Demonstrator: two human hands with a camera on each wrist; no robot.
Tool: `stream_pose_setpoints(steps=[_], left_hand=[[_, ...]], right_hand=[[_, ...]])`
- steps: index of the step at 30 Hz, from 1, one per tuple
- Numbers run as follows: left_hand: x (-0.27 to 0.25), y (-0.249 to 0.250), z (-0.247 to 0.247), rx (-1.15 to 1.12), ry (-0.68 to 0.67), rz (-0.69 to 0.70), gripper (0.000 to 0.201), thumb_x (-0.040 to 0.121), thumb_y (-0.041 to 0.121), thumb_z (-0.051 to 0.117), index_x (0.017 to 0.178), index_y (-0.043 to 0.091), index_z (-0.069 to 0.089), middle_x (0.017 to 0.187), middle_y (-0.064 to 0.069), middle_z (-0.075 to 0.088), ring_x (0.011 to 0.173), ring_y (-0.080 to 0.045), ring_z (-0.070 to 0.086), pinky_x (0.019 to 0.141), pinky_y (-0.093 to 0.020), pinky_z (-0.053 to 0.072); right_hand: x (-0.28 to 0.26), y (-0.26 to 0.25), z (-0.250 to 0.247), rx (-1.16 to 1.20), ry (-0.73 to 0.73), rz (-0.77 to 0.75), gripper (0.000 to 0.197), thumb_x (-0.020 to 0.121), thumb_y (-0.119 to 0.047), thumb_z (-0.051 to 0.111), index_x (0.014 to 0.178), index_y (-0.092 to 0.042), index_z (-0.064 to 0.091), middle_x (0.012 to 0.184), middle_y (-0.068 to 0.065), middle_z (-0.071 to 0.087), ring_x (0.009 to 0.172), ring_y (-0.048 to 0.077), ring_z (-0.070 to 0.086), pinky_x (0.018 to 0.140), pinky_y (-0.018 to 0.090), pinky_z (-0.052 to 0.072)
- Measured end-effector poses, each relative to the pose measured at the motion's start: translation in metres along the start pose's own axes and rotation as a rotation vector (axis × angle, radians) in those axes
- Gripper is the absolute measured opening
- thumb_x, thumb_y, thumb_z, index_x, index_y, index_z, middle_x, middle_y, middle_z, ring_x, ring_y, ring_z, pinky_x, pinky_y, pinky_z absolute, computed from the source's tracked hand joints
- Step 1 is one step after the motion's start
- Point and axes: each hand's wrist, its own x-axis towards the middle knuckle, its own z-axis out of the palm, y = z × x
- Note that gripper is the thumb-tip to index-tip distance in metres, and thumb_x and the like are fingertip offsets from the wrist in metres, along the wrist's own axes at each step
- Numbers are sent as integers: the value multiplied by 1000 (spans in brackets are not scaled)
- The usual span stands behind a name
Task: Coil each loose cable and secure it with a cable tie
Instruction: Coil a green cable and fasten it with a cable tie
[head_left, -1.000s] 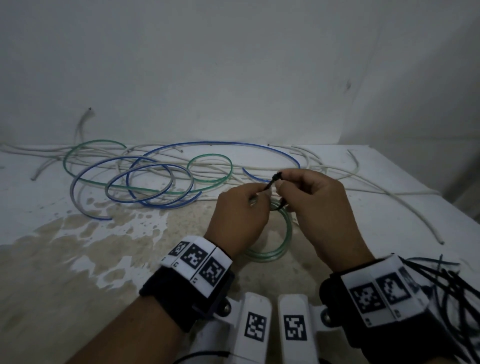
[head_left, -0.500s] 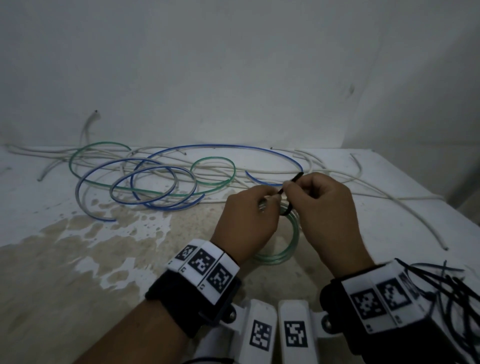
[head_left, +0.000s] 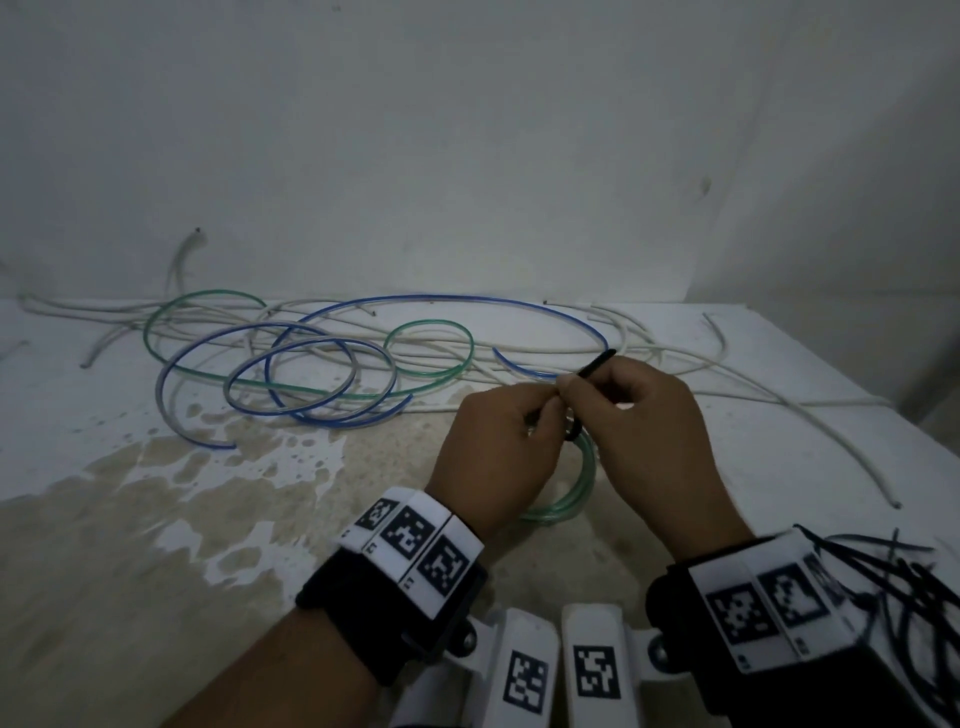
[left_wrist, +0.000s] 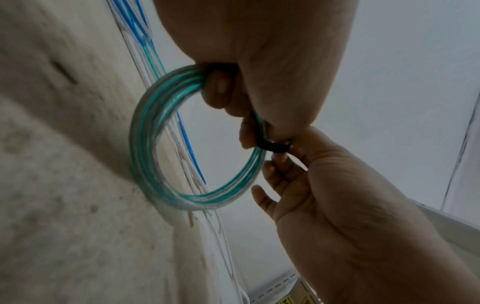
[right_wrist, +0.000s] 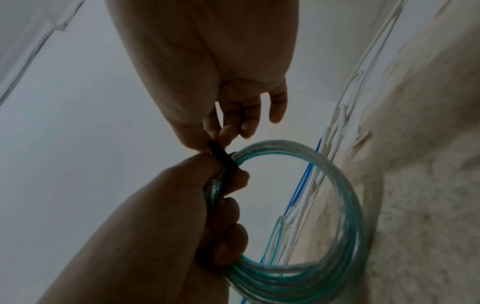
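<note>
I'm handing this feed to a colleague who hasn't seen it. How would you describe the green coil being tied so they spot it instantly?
Start at the stained white table and find the two hands meeting near its middle. Between them, the left hand holds a small coil of green cable standing on the surface. Unlike the loose green, blue and white cables sprawled behind, it is tightly wound and has a black cable tie looped around it.

table (head_left: 810, 415): white, brown-stained | loose cables (head_left: 322, 364): blue, green, white, far side | black ties (head_left: 893, 571): near right
</note>
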Motion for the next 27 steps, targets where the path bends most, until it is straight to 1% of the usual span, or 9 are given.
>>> stream_pose_setpoints(steps=[3,8,10,13,15,18,21,24,27], left_hand=[[1,5,-1,-146,-23,-185,27,98,26,44,107,21,70,94,5,70,85,-8,63,77,-31,51],[6,8,-7,-449,-53,-389,21,100,24,41,92,28,60,55,13,46,43,-2,36,49,-26,27],[5,12,-7,-438,-102,-359,13,98,28,46,94,31,58,69,8,50,46,-1,38,51,-23,29],[3,12,-5,-353,-116,-247,11,92,41,52,99,35,58,95,-8,57,72,-10,53,65,-23,37],[2,10,-4,-351,-97,-231,12,91,41,54,101,34,59,94,-8,57,73,-11,52,65,-23,37],[2,9,-4,-390,-79,-253,8,94,28,56,100,32,59,84,-1,52,60,-2,46,55,-18,33],[3,9,-4,-432,-16,-260,7,92,17,60,94,23,63,78,-1,49,67,-9,57,59,-19,42],[4,8,-4,-426,11,-260,8,89,16,63,96,13,65,79,-15,51,63,-10,54,59,-18,42],[3,7,-5,-406,-4,-255,21,83,31,61,97,17,67,82,-18,58,65,-9,55,61,-22,42]], right_hand=[[1,-2,-1,20,41,-30,17,85,-22,66,68,-24,66,71,-8,66,72,4,60,64,10,40],[1,-2,-2,12,80,-80,15,84,-22,67,70,-24,68,73,-2,68,73,8,60,63,11,41],[1,0,-3,-20,78,-88,14,84,-22,67,71,-20,71,73,3,69,72,11,60,65,15,41],[0,-1,-4,-40,62,-99,12,85,-21,66,74,-26,70,74,-2,69,76,4,59,64,5,38],[1,-1,-5,-58,46,-115,13,86,-20,65,75,-24,71,74,-2,68,76,3,58,65,4,37],[3,6,-4,-115,19,-151,19,88,-22,63,75,-13,73,73,4,68,72,9,58,65,15,40],[4,13,-3,-116,-7,-192,27,89,-24,63,71,-6,70,67,8,65,69,16,57,65,22,41],[5,13,-1,-150,-22,-276,30,87,-28,58,68,-7,68,64,6,61,66,12,53,64,17,38],[6,13,-4,-160,-15,-353,21,85,-22,60,67,-13,66,65,-1,60,68,6,53,66,9,37]])
